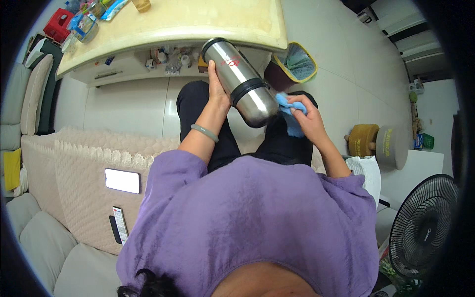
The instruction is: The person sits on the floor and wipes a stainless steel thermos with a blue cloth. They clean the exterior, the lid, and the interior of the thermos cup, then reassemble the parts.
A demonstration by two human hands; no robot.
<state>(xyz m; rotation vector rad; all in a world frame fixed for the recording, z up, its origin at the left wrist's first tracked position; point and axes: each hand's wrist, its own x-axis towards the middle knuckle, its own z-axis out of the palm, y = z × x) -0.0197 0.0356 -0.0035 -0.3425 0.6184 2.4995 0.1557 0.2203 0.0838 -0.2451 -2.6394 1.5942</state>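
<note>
A brushed-steel vacuum flask [237, 74] with black bands and red print is held tilted above my lap. My left hand [218, 89] grips its side, with the thumb lying along the steel and the other fingers hidden behind it. The flask's rounded steel end [259, 109] points down to the right. Just beside that end, my right hand [308, 117] pinches a bunched light-blue cloth [291, 105], part of which hangs below the fingers. Whether the cloth touches the steel I cannot tell.
Ahead stands a cream-topped table [178, 22] with a lower shelf of small items. A lined waste bin [291, 67] is at its right corner. On the sofa cover [81, 167] lie a phone [122, 180] and a remote control [120, 224]. A black fan [425, 226] stands at right.
</note>
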